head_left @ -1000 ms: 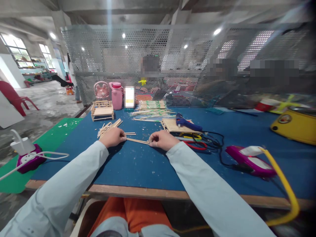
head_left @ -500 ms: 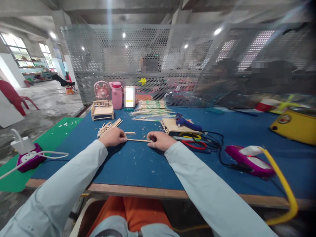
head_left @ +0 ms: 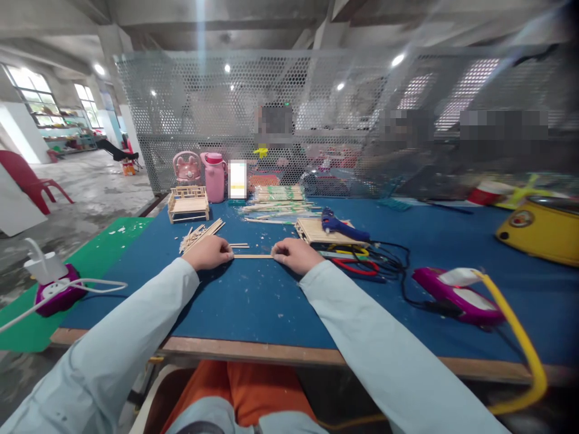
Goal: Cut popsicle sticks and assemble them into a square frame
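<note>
Between my two hands lies a thin wooden stick (head_left: 253,257), level from side to side and low over the blue tabletop. My left hand (head_left: 210,252) pinches its left end, and my right hand (head_left: 296,254) grips its right end; the fingertips cover both ends. Whether it is one stick or a few side by side I cannot tell. Just behind my left hand is a pile of short wooden sticks (head_left: 199,234). A hot glue gun (head_left: 341,226), blue, rests on a slatted wooden piece (head_left: 312,231) behind my right hand.
A small wooden bench model (head_left: 189,206) stands at the back left, near a pink bottle (head_left: 215,178) and a lit phone (head_left: 237,179). Bundled sticks (head_left: 278,196) lie behind. Pliers (head_left: 357,265), cables, a purple power strip (head_left: 456,295) and a yellow container (head_left: 540,229) sit right.
My right hand's fingers have closed more tightly round the stick's right end. The stick has turned slightly and now looks flatter. My left hand stays nearly in place.
</note>
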### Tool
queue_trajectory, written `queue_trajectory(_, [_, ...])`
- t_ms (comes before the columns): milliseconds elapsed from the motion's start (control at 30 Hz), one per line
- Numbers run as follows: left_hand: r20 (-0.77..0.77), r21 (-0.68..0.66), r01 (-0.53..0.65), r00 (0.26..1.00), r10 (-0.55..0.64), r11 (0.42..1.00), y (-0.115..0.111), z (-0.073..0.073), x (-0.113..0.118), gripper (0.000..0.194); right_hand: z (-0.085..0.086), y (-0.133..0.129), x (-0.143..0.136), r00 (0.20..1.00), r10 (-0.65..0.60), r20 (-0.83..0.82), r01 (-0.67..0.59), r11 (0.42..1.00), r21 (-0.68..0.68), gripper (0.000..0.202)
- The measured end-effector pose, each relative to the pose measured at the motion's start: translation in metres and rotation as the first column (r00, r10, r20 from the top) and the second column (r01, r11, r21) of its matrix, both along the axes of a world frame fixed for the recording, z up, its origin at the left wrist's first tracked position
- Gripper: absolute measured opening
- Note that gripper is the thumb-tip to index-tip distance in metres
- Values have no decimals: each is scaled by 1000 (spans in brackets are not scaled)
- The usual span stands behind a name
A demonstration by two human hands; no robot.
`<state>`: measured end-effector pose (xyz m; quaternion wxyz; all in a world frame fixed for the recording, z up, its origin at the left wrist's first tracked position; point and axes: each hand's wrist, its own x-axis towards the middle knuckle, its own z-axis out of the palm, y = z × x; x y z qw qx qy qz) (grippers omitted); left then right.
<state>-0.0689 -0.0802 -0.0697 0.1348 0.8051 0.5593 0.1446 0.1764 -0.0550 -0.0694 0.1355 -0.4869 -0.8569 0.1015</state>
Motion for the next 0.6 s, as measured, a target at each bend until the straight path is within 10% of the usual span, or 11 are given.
queue_trajectory(600, [-145, 33, -81, 986, 85, 996, -5, 8, 0, 21, 2, -2, -2, 999, -33, -12, 32, 999, -25, 20])
